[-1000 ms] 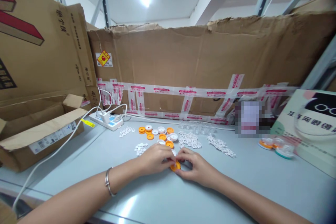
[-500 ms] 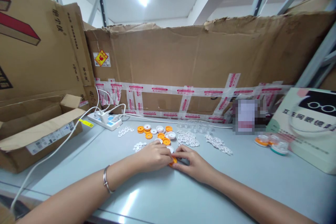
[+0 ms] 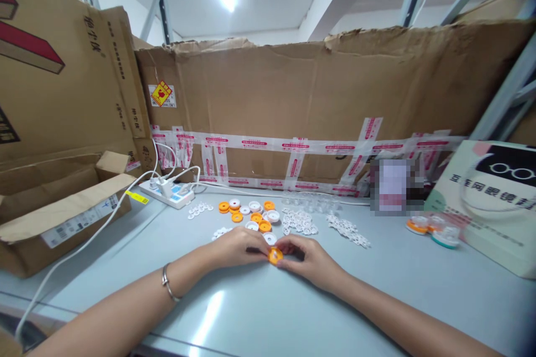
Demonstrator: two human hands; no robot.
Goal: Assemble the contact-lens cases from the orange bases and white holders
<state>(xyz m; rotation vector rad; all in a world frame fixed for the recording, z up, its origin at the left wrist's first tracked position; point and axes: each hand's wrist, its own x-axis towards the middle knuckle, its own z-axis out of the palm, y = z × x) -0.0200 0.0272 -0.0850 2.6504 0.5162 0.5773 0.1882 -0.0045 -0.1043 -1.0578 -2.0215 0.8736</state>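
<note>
My left hand and my right hand meet at the middle of the grey table. Both pinch one small orange round cap between their fingertips, just above the table top. My left wrist wears a thin metal bracelet. Just behind my hands lie several orange and white round caps. Small white disc parts lie in little piles around them.
A tall cardboard wall with printed tape closes the back. An open cardboard box sits at the left, beside a white power strip with cables. At the right stand a printed box and finished caps.
The orange cap has been turned up between my fingertips and shows more of its face. My hands have shifted slightly toward the back of the table.
</note>
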